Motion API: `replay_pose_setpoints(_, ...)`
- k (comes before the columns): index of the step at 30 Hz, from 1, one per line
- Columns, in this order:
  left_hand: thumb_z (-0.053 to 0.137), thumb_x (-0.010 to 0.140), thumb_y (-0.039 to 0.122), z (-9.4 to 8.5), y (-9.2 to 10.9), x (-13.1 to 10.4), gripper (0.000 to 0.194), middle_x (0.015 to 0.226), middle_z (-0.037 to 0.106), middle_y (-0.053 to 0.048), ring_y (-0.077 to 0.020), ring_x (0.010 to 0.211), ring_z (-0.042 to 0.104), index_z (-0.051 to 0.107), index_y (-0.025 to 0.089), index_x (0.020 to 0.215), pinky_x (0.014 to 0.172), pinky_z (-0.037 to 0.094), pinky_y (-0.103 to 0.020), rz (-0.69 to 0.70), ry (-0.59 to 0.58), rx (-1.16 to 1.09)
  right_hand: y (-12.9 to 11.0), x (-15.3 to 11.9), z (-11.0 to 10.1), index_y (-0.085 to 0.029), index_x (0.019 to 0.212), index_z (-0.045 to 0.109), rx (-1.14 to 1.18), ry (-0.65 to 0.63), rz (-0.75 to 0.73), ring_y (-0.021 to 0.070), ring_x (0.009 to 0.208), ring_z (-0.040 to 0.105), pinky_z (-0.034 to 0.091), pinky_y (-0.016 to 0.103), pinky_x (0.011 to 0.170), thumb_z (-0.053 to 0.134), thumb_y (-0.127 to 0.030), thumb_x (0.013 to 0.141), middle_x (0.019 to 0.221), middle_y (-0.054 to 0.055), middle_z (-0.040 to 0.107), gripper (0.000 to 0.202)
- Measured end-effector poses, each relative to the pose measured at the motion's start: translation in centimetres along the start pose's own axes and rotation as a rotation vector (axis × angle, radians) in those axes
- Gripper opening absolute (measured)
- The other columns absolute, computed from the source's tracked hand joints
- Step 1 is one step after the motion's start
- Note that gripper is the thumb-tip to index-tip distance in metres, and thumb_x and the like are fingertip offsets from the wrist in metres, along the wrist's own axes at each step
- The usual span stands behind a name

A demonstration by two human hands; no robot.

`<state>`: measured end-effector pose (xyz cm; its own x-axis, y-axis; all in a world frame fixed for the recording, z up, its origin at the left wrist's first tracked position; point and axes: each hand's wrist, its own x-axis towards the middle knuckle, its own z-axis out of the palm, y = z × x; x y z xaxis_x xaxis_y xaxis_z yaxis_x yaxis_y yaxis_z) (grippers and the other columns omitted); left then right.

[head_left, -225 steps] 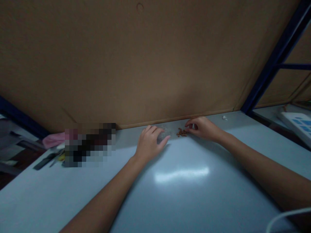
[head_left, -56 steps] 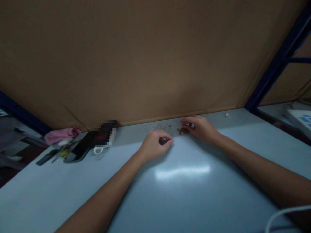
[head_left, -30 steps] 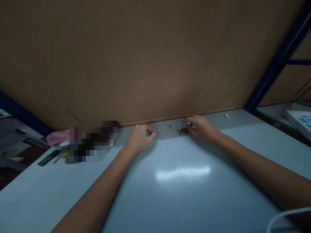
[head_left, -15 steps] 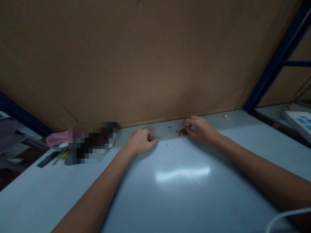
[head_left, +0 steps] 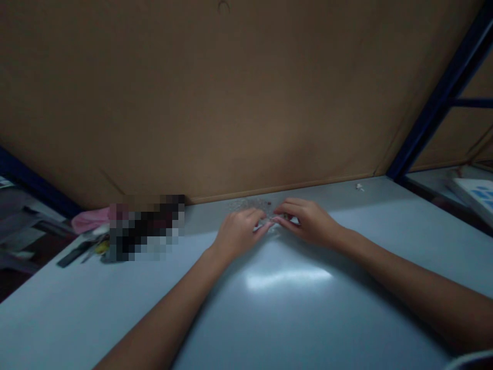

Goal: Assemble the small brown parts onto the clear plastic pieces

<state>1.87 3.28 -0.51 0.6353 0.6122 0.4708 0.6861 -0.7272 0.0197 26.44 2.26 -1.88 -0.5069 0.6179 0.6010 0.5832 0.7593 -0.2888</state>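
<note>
Fingertips almost touching, my left hand point(head_left: 242, 230) and my right hand point(head_left: 306, 221) come together over the table near the back panel. Thumb and fingers are pinched on both; whatever lies between them is too small and blurred to name. Behind my left hand spreads a pile of small clear pieces point(head_left: 246, 203), partly covered by its fingers. One small brown piece point(head_left: 269, 203) lies at the pile's right end. A few clear pieces point(head_left: 273, 232) rest on the table just below the fingertips. My right hand hides the spot where several brown pieces lay.
A brown board point(head_left: 246, 103) closes off the back of the grey table point(head_left: 292, 318). Toward the left lie a pink cloth point(head_left: 90, 221), a dark flat tool point(head_left: 73, 254) and a pixelated patch. A small white piece point(head_left: 359, 187) sits back right, near a blue frame post point(head_left: 435, 103).
My left hand has moved right and my right hand has moved left, so their fingertips now meet. The brown pieces beside my right hand are now mostly hidden.
</note>
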Motion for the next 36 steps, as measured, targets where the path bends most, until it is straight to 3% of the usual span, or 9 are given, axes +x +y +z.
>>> replay_pose_setpoints(5,0.060,0.106,0.047,0.4,1.0,-0.3,0.033,0.085,0.076,-0.005,-0.0188,0.073,0.069,0.072,0.019,0.094,0.067,0.046,-0.030,0.098,0.051,0.014,-0.4,0.0,0.1,-0.018,0.099,0.073,0.033,-0.001,-0.013,0.0180,0.079,0.062,0.045,0.029,0.073,0.059,-0.030,0.107,0.090,0.007,0.070,0.020)
replay_pose_setpoints(17,0.059,0.106,0.048,0.7,0.4,-0.3,0.035,0.082,0.075,-0.004,-0.0178,0.071,0.068,0.072,0.018,0.093,0.067,0.044,-0.029,0.064,0.145,0.002,0.1,0.0,0.0,-0.018,0.097,0.071,0.101,-0.029,0.063,0.0165,0.075,0.059,0.042,0.028,0.072,0.058,-0.032,0.107,0.087,0.005,0.069,0.021)
replay_pose_setpoints(27,0.060,0.106,0.045,0.6,0.7,-0.2,0.030,0.083,0.075,-0.002,-0.0142,0.061,0.062,0.071,0.019,0.095,0.066,0.043,-0.029,-0.009,0.146,-0.103,0.7,0.1,0.0,-0.019,0.097,0.069,0.210,0.027,0.093,0.0155,0.073,0.059,0.042,0.027,0.068,0.062,-0.032,0.104,0.087,0.004,0.069,0.017)
replay_pose_setpoints(36,0.065,0.101,0.040,0.7,0.9,-0.4,0.022,0.087,0.073,-0.003,-0.0149,0.065,0.061,0.070,0.020,0.095,0.066,0.045,-0.029,-0.034,0.040,-0.148,3.8,-0.2,-1.4,-0.021,0.099,0.063,-0.028,0.176,0.207,0.0168,0.071,0.061,0.043,0.029,0.067,0.064,-0.021,0.092,0.090,0.004,0.069,0.007)
